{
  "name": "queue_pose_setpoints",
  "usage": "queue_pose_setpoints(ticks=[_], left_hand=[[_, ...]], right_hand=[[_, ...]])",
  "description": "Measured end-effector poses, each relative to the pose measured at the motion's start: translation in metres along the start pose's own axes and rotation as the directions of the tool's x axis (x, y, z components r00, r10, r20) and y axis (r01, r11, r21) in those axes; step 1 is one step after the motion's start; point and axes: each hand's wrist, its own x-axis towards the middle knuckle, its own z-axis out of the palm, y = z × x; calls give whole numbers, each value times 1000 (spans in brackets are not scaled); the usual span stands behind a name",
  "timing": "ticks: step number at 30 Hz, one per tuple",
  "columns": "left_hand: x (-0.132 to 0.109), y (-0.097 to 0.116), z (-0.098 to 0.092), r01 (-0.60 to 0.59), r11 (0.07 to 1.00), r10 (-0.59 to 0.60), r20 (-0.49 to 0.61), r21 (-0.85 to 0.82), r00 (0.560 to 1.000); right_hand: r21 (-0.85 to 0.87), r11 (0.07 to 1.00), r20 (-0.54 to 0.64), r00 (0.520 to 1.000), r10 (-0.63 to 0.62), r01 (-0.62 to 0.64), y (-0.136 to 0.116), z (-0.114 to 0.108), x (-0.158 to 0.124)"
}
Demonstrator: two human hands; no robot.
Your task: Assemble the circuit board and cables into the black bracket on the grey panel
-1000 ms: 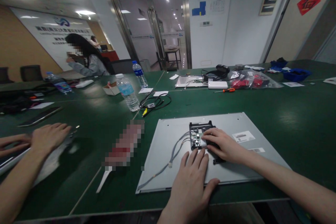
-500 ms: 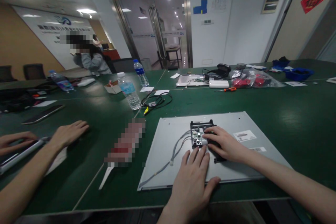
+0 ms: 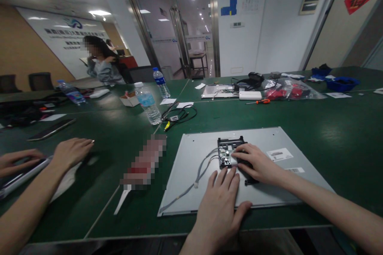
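- The left hand (image 3: 221, 199) is laid palm-down on the pale panel (image 3: 190, 157), fingers spread, nothing gripped.
- Just beyond, on that panel, the black bracket (image 3: 231, 142) is partly covered by the right hand (image 3: 257, 163); whether it's clamped cannot be told.
- Bracket handling seems in hand; steadiness, clear of the grey cables (image 3: 196, 185), seems called for.
- Farther off, a screwdriver (image 3: 261, 101) is seen.

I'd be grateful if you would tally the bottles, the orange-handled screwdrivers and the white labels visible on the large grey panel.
Bottles: 3
Orange-handled screwdriver: 1
White labels on the large grey panel: 2
Total: 6
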Motion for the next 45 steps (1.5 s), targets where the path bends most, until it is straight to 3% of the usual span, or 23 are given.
queue_pose_setpoints(ticks=[45], left_hand=[[4,1,-1,-22,998,21,23,55,1000]], right_hand=[[12,1000,18,1000,18,-18,-3,-4,1]])
